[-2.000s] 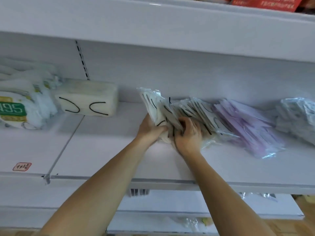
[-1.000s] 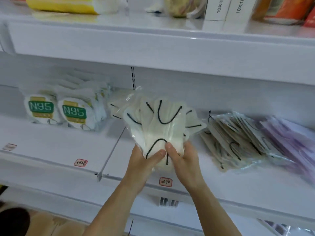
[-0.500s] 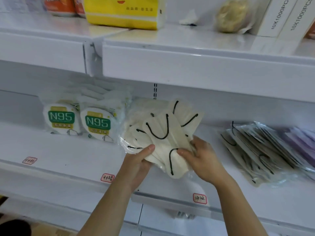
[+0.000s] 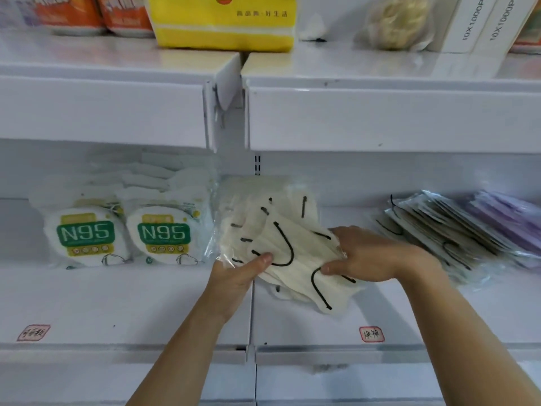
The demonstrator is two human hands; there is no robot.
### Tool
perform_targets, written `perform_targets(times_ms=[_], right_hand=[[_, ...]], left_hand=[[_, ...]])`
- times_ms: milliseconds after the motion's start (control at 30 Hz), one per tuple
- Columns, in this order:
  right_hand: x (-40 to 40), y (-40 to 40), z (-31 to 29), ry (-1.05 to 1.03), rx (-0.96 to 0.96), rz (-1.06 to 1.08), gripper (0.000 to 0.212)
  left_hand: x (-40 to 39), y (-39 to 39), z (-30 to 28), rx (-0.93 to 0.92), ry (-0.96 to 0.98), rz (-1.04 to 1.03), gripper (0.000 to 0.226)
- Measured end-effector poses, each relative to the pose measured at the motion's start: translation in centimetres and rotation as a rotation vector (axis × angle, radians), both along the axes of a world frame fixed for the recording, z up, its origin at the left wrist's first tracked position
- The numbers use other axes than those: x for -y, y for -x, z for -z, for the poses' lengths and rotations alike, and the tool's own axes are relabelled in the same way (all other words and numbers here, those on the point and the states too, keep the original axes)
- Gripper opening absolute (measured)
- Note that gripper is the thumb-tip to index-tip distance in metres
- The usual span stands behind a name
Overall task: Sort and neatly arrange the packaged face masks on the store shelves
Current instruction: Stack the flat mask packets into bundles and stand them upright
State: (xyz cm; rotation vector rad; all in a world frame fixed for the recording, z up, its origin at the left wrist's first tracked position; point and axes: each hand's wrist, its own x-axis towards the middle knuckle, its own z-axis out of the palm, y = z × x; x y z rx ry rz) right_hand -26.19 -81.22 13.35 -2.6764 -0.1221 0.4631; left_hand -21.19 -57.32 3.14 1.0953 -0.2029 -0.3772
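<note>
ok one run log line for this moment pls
left hand: holds cream mask packs | right hand: holds same packs | packs: fanned, beside N95 packs | stage: not yet arranged on shelf

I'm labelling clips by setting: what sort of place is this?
Most likely a small shop: white shelves with handwritten price tags, stocked with N95 packs and other packaged masks.

White shelf (image 4: 146, 303): N95 packs (image 4: 123, 232) left, cream masks (image 4: 281, 230) mid, stacked mask packs (image 4: 456, 230) right
</note>
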Motion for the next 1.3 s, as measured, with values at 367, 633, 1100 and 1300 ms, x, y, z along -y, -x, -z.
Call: perform_targets(times_ms=[367, 633, 1100, 1300], right_hand=[[-1.1, -0.7, 2.5, -0.670, 0.252, 0.322, 0.041], [-7.3, 1.6, 10.7, -1.494, 0.262, 0.665, 0.046], [0.6, 1.7, 8.9, -0.818, 0.391, 0.500, 0.052], [-0.4, 1.6, 10.6, -0.975, 0.396, 0.521, 0.056]], left_hand=[[1.1, -1.5, -0.7, -0.256, 0.503, -0.001, 0.062], [1.4, -0.4, 0.4, -0.232, 0.393, -0.037, 0.058], [-4.0, -2.1, 1.0, 0.361, -0.387, -0.126, 0.052], [-3.7, -1.5, 1.6, 0.354, -0.549, -0.040, 0.064]])
